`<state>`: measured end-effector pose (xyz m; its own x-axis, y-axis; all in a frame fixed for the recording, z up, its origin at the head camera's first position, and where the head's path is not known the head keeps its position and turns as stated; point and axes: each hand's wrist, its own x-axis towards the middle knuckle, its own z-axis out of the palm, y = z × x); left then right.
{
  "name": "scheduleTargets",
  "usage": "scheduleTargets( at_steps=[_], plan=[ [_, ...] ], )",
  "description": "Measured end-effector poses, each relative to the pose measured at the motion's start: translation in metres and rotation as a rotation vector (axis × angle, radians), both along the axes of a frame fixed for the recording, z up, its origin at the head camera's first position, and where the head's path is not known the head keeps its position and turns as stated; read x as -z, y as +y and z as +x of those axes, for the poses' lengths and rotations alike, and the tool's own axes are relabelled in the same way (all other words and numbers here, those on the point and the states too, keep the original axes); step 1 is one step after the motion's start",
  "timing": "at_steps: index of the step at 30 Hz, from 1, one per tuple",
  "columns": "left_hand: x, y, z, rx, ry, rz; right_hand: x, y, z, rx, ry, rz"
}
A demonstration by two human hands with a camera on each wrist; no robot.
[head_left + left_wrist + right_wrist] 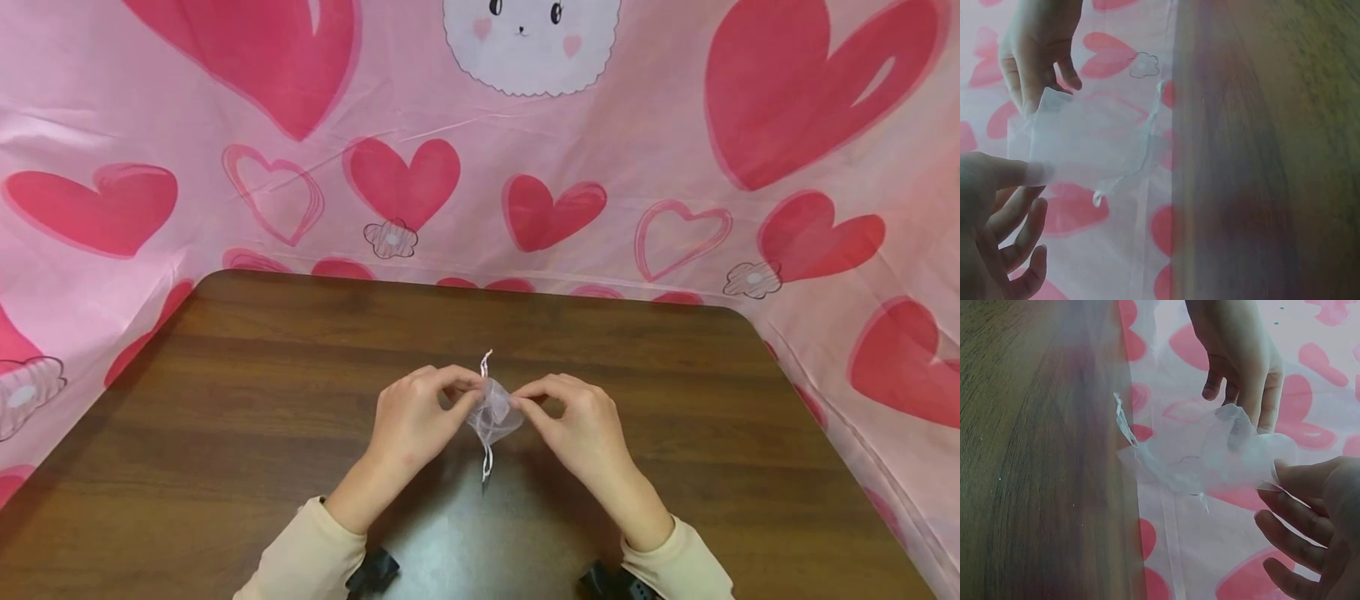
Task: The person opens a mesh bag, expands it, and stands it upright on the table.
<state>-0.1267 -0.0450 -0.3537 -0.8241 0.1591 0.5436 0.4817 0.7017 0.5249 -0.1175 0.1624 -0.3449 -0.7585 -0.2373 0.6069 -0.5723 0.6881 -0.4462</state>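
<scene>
A small sheer white drawstring pouch (497, 417) is stretched between the two hands above the table. My left hand (411, 417) pinches one side of it between thumb and fingers. Opposite, the right hand (588, 429) pinches the other side in the same way. White drawstrings (487, 461) stick out at the pouch's near and far ends. The left wrist view shows the thin, see-through cloth (1091, 140) with the left thumb pressed on its edge. In the right wrist view, the pouch (1179, 459) looks loosely bunched, the right thumb at its corner.
Beneath the hands lies a dark brown wooden table (247, 400) with rounded far corners. A pink cloth (480, 167) printed with red hearts hangs behind and around it. Black wrist devices (375, 571) sit at the sleeve cuffs.
</scene>
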Motion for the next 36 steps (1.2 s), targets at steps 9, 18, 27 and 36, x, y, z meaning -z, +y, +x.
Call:
scheduleTargets(
  at_steps=[9, 18, 27, 36],
  plan=[
    [0.0000, -0.0005, -0.0008, -0.069, 0.033, -0.045, -0.0010, 0.0018, 0.0008, 0.050, -0.015, 0.009],
    [-0.0006, -0.0031, -0.0020, 0.199, 0.037, -0.051, 0.0006, 0.0017, 0.0003, 0.063, -0.024, 0.002],
    [0.0004, 0.0000, 0.0009, 0.260, 0.039, -0.097, 0.0029, -0.0004, 0.0013, 0.040, -0.015, 0.022],
    [0.0024, -0.0008, 0.0002, 0.085, 0.089, -0.142, 0.0044, -0.0034, 0.0028, -0.049, -0.006, 0.022]
  ],
)
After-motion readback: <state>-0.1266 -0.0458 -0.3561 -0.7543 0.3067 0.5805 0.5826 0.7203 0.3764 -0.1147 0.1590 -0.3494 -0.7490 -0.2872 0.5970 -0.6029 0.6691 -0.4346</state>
